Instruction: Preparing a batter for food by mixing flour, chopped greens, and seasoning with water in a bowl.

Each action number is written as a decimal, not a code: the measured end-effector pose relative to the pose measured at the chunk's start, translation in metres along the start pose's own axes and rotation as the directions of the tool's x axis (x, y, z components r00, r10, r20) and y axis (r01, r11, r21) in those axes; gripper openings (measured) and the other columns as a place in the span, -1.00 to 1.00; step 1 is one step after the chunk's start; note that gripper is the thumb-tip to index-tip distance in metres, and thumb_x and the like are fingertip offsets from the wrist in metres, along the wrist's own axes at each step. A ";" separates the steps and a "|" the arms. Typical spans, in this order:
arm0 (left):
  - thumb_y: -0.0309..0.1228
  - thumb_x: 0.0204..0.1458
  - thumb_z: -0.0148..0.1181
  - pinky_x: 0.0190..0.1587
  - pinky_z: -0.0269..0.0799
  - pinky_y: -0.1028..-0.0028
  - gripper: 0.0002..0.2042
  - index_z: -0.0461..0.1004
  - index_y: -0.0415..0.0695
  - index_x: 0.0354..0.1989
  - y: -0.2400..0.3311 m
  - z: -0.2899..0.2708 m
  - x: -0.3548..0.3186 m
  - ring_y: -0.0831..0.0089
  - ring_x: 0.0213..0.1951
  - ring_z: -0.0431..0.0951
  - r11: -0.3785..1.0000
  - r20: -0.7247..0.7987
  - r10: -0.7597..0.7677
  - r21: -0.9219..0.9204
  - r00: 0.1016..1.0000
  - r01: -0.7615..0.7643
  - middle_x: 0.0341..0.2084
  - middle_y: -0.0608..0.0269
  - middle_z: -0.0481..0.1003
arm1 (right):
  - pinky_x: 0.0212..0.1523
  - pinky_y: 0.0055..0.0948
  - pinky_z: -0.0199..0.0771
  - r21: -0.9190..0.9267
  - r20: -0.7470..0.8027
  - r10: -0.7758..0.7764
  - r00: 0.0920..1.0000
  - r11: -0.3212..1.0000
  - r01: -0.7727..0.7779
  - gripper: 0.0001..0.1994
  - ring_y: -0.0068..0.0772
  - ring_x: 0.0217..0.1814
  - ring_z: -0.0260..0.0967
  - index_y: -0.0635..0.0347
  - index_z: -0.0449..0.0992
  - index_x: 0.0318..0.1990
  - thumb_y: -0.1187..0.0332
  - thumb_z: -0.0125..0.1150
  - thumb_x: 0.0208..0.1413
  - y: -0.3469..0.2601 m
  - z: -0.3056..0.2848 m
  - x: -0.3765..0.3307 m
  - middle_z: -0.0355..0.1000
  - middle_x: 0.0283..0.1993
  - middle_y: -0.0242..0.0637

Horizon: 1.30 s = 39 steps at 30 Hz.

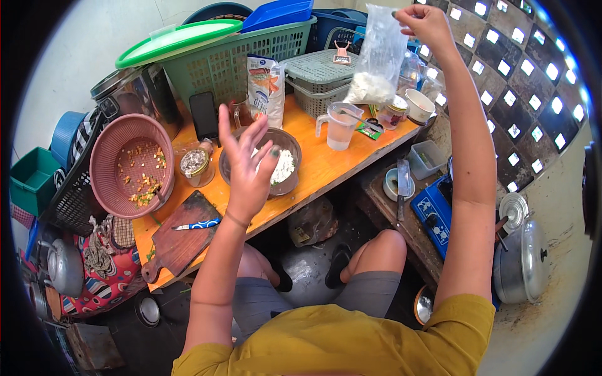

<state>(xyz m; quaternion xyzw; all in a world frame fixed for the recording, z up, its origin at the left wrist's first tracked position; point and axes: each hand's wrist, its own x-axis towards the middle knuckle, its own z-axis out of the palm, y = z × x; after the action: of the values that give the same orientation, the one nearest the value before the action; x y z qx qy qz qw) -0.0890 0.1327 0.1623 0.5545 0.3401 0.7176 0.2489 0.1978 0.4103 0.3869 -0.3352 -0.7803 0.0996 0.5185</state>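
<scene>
My right hand [427, 30], raised at the upper right, pinches the top of a clear plastic bag [384, 47]. The bag hangs down over the far part of the table, with white powder gathered at its bottom. In the middle, my left hand [249, 172] is lifted with its fingers spread and holds nothing. Behind it stands a brown bowl [293, 182] of white powder with a little green at the edge; the hand hides part of the bowl. A clear measuring jug [338, 135] of liquid, with a utensil across its top, is below the bag.
A pink colander [100, 156] holds small yellow pieces. Near it are a glass jar [197, 169], a phone [202, 116] and a wooden board [182, 235] bearing a blue-handled knife [204, 224]. A printed pouch [266, 91] stands behind the bowl. At right are a cleaver [402, 188] and a blue stove [433, 216].
</scene>
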 end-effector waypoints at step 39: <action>0.12 0.31 -0.11 -0.09 0.49 0.40 -0.39 0.38 -0.25 0.15 -0.174 0.030 0.139 0.42 -0.29 0.48 0.677 0.204 -0.644 0.601 0.737 0.425 -0.35 0.23 0.46 | -0.29 -0.44 0.52 0.166 0.334 0.486 0.808 0.813 -0.558 -0.61 -0.46 -0.27 0.55 0.23 0.46 -0.01 0.03 0.01 0.39 0.125 0.074 -0.198 0.54 -0.30 -0.26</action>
<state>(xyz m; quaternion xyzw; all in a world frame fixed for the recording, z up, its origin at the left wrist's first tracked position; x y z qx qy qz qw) -0.0997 0.3534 0.1214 0.6064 0.6111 0.3615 0.3579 0.2322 0.3955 0.1441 -0.4510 -0.7015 0.3851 0.3952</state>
